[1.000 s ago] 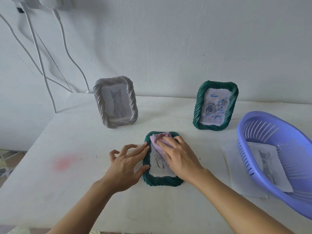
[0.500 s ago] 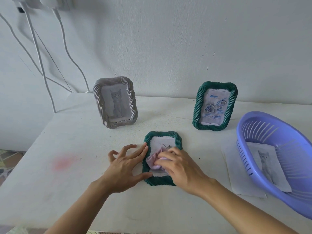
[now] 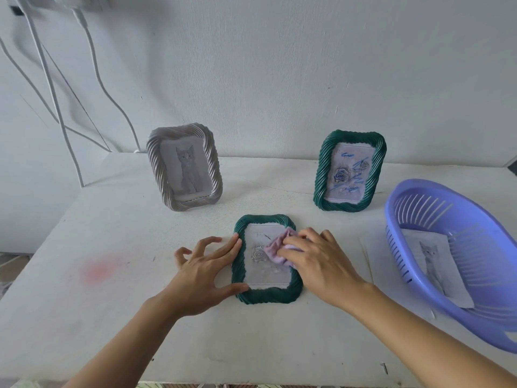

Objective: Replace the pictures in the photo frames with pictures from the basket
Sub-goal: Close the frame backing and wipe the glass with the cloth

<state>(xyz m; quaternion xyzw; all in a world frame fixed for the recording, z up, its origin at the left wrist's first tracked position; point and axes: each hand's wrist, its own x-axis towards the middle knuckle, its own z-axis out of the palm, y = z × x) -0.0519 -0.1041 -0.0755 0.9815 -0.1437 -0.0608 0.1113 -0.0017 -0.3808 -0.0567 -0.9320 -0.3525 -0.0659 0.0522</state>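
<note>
- Frame (image 3: 265, 296), green, lies face up at the counter's (image 3: 112, 303) middle, with a rose picture (image 3: 257, 254) under its pane.
- It is probably light and rigid. The ribbed rim looks grippy; the pane looks smooth and likely breakable. It is best taken by the two long rims, then turned over to reach the back.
- Cloth (image 3: 275, 249), soft and lilac, is bunched under the right hand (image 3: 321, 264), whose fingers curl onto it at the pane's 3 o'clock side.
- Left hand (image 3: 201, 273) braces the rim at 9 o'clock, thumb and forefinger spread flat, other fingers lifted, gripping nothing.
- Grey frame (image 3: 195, 204) stands at 11 o'clock, second green frame (image 3: 340, 205) at 1 o'clock.
- Basket (image 3: 461, 317) at 3 o'clock holds a cat picture (image 3: 436, 264), which looks like thin, limp paper, best lifted by an edge.
</note>
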